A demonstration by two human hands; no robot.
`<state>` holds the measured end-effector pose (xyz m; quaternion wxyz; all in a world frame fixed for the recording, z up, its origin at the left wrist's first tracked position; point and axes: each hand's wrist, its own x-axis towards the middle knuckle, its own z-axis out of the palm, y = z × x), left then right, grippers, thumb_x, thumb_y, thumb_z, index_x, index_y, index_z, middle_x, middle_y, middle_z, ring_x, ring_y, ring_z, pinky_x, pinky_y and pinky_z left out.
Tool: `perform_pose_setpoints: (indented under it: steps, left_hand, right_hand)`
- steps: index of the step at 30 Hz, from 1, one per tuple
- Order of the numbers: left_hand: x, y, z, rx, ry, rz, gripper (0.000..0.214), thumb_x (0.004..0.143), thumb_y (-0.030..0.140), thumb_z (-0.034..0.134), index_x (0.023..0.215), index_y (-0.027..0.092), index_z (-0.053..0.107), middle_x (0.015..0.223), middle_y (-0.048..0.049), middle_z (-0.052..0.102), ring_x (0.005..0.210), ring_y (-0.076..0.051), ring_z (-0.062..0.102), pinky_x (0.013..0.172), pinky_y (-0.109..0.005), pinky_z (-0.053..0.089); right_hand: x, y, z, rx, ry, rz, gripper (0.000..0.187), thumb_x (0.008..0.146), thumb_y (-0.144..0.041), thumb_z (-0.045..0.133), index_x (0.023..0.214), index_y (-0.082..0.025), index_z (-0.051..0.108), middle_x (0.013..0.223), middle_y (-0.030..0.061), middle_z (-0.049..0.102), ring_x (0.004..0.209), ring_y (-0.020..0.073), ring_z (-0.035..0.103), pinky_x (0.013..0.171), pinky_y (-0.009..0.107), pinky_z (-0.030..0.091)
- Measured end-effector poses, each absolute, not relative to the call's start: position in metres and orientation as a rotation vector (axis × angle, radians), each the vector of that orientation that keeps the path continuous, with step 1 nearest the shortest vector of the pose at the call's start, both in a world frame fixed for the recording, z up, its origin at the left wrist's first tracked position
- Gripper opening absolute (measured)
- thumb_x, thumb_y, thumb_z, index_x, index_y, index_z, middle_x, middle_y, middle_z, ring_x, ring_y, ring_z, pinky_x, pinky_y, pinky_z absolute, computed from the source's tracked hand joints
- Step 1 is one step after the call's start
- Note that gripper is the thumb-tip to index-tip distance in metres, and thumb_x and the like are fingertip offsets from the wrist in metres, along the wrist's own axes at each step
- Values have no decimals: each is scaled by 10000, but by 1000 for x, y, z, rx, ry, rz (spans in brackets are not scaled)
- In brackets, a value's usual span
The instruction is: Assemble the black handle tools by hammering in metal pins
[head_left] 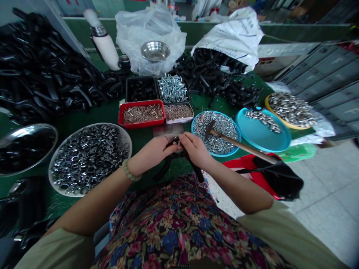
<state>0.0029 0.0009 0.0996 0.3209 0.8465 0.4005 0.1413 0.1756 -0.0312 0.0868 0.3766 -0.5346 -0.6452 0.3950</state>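
Note:
My left hand [153, 152] and my right hand [195, 147] meet at the middle of the bench, fingers closed in a pinch. Between them they hold a black part with two handle-like arms [197, 171] that point down towards my apron. A small shiny metal piece [176, 140] shows at the fingertips; its exact shape is hidden. Just beyond my hands lies a flat metal plate [167, 129]. Right of my right hand, a hammer [238, 142] with a wooden handle rests across a blue bowl [239, 138] of small metal parts.
A wide white tray [51, 170] holds metal rings at left. A red tray [121, 121] of pins and smaller trays stand ahead. Piles of black handles [42, 71] fill the back left and back right. A blue dish [266, 140] and a yellow tray [298, 127] hold metal sleeves.

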Motion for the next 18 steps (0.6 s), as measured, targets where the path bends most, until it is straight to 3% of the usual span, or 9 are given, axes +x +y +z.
perform_pose_setpoints:
  steps: [12,15,18]
  left_hand:
    - [12,-8,92,2240,1251,466,365,961,445,375,851,175,594,763,-42,642,709,-185,614,668,-287,435]
    - [3,-7,99,2192,1219,527,301,957,413,403,945,180,594,851,-47,663,768,-188,629,712,-300,466]
    - [-20,-4,109,2137,1128,655,272,921,341,505,1151,198,532,1025,-50,658,905,-184,633,796,-301,498]
  right_hand:
    - [143,-47,63,-1287,-1230,898,387,957,-497,375,689,-220,407,644,-36,391,607,118,381,554,245,330]
    - [150,-38,65,-1215,-1279,948,416,945,-554,371,696,-224,421,650,-31,413,614,126,403,565,251,353]
    - [164,5,71,-1116,-1544,1037,495,961,-590,255,802,-217,538,731,-7,537,682,145,499,642,271,408]
